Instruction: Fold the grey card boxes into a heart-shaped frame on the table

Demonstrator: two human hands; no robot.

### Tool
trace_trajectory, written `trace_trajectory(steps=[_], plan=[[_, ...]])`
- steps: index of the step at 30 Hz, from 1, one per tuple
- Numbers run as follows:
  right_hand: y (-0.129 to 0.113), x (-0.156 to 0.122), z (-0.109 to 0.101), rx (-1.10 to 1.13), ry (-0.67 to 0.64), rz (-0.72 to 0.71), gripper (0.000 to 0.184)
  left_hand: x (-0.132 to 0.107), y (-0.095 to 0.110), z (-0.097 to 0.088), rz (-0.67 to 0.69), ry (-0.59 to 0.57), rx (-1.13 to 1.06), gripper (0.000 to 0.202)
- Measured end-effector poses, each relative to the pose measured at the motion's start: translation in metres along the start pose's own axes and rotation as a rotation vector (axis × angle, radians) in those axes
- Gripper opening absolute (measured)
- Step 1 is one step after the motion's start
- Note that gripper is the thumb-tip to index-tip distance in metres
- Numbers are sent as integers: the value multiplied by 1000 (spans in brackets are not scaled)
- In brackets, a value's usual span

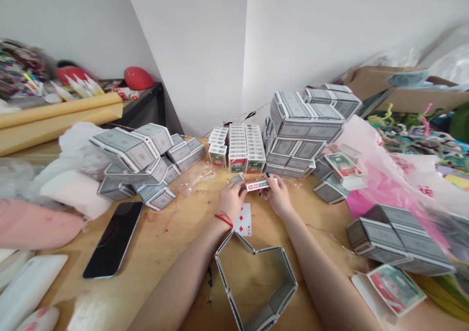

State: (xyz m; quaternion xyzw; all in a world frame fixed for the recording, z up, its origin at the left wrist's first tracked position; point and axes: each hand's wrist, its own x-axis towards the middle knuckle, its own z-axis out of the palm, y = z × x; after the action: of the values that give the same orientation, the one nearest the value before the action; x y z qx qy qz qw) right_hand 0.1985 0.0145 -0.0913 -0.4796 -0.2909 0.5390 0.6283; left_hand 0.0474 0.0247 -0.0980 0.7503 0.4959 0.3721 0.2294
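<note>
My left hand (231,195) and my right hand (277,193) are closed on opposite ends of a small flat playing card box (256,186), held just above the table with its red-and-white side edge toward me. Below my left hand, a diamonds playing card (244,218) lies face up on the wood, partly covered by the wrist. Between my forearms stands a heart-like ring of joined card pieces (292,272), with bare table inside it. Part of another card piece (236,178) shows behind my left hand.
Rows of card boxes (246,145) stand at the back, beside stacked grey card-covered blocks (304,126). More blocks (135,150) and a phone (113,238) are at left. An opened card box (397,289) and plastic bags (381,160) lie at right.
</note>
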Motion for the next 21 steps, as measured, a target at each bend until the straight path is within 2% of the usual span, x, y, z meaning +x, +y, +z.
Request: trace_trajectory(steps=[8,12,16,21], plan=[[-1,-1,-1,0,23,-22,31,7,-3,-9,104,-131,-37,21],[-7,-4,-2,65,-82,-7,34,9,-5,-15,137,-158,-56,19],[-8,-5,-4,25,-161,1,30,10,-5,-20,106,-158,-160,16],[-5,-1,-5,52,-88,15,32,7,2,-20,-20,-231,-237,24]])
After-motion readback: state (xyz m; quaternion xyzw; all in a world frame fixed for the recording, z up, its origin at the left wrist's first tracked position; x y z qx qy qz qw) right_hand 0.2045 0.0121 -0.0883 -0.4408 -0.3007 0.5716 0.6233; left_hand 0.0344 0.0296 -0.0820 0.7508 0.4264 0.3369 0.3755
